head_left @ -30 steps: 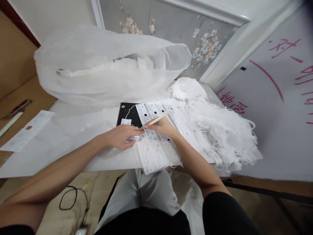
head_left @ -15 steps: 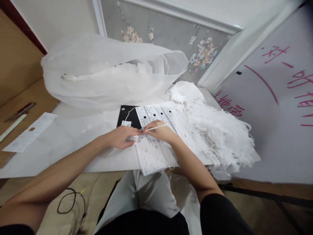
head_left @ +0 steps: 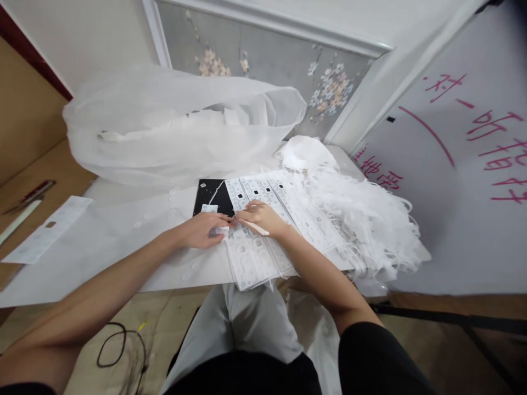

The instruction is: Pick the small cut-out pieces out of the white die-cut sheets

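Observation:
My left hand (head_left: 205, 229) lies on the white table (head_left: 102, 236), fingertips pinched on a small white piece beside the die-cut white sheets (head_left: 255, 252). My right hand (head_left: 261, 218) rests on those sheets, closed around a thin pale stick (head_left: 256, 227) that now points down toward me. The fingertips of both hands meet at the sheets' left edge. A black pad (head_left: 214, 196) lies just behind my hands, with a small white piece on it.
A large translucent white bag (head_left: 173, 126) fills the back of the table. A heap of white stringy offcuts (head_left: 362, 219) lies to the right. A white board with red writing (head_left: 465, 164) leans at right. A loose strip (head_left: 45, 230) lies at left.
My right hand turned the stick from pointing up and right to lying low, pointing toward me. Both hands stayed together at the sheets' left edge; the view shifted slightly.

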`<state>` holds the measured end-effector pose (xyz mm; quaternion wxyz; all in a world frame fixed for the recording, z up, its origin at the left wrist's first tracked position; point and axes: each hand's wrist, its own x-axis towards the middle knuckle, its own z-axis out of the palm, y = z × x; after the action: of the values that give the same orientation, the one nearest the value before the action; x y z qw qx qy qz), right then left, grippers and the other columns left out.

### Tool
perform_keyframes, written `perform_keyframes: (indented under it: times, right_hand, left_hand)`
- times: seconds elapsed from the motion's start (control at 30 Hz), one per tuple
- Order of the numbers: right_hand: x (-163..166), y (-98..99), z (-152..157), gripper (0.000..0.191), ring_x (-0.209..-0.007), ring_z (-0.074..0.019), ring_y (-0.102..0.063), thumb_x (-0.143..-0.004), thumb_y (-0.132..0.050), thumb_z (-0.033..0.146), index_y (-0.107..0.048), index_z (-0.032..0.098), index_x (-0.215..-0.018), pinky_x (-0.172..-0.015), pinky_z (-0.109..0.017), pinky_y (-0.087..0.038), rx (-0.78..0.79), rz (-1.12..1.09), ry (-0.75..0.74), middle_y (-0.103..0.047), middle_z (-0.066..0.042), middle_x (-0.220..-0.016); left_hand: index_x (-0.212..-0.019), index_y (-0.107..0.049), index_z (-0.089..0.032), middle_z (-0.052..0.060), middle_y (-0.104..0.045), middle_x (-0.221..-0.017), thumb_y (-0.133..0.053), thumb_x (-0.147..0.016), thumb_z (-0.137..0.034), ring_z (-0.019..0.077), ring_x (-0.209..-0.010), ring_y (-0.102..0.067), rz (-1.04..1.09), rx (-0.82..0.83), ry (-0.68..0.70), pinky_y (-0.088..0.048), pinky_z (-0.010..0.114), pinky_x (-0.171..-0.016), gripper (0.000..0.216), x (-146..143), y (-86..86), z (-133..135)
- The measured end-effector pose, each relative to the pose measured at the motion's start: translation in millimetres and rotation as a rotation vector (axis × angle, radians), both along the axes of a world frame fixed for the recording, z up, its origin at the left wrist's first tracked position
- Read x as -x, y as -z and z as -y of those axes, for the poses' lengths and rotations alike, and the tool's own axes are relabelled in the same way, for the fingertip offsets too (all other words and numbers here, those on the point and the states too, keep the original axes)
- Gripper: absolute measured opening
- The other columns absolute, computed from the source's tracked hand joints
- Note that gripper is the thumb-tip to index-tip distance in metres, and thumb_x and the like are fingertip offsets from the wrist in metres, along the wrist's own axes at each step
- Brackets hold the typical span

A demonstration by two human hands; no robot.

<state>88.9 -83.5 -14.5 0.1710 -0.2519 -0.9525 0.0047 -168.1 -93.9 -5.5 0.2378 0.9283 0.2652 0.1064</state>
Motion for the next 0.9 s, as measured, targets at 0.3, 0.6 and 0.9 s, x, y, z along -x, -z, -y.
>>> perform_keyframes:
  times: [0.3,0.6,0.9]
  right_hand:
    - [1.7,3.5,1.9,0.021,-0.068,-0.0175,-0.058,-0.099,-0.043,0.025,-0.063,0.021,-0.093,-0.097,-0.035,-0.038,-0.050,-0.024,0.061,-0.065,-0.002,-0.070]
    - [-7.3,6.6,-13.5,0.024,-0.077,-0.0189,-0.062,-0.098,-0.043,0.025,-0.066,0.021,-0.094,-0.094,-0.035,-0.044,-0.011,-0.359,0.355,-0.070,-0.005,-0.080]
    - [-101.3,-22.1,-45.5,0.026,-0.096,-0.0205,-0.063,-0.097,-0.041,0.036,-0.060,0.019,-0.094,-0.083,-0.036,-0.054,-0.339,-1.200,1.060,-0.063,-0.007,-0.095]
  left_hand:
    - [-0.119,-0.070,-0.022,0.009,-0.068,-0.128,-0.056,-0.085,-0.025,0.0247,-0.113,-0.066,-0.001,-0.076,-0.010,-0.051,0.034,-0.096,0.037,-3.2,0.1,2.2]
    - [-0.117,-0.072,-0.023,0.010,-0.066,-0.129,-0.056,-0.082,-0.021,0.0258,-0.113,-0.065,-0.002,-0.084,0.025,-0.052,0.036,-0.094,0.039,-5.9,-1.3,4.0]
    - [-0.125,-0.070,-0.023,0.010,-0.066,-0.130,-0.056,-0.080,-0.018,0.0253,-0.114,-0.065,0.017,-0.074,0.014,-0.053,0.034,-0.093,0.047,-4.0,-1.2,5.5]
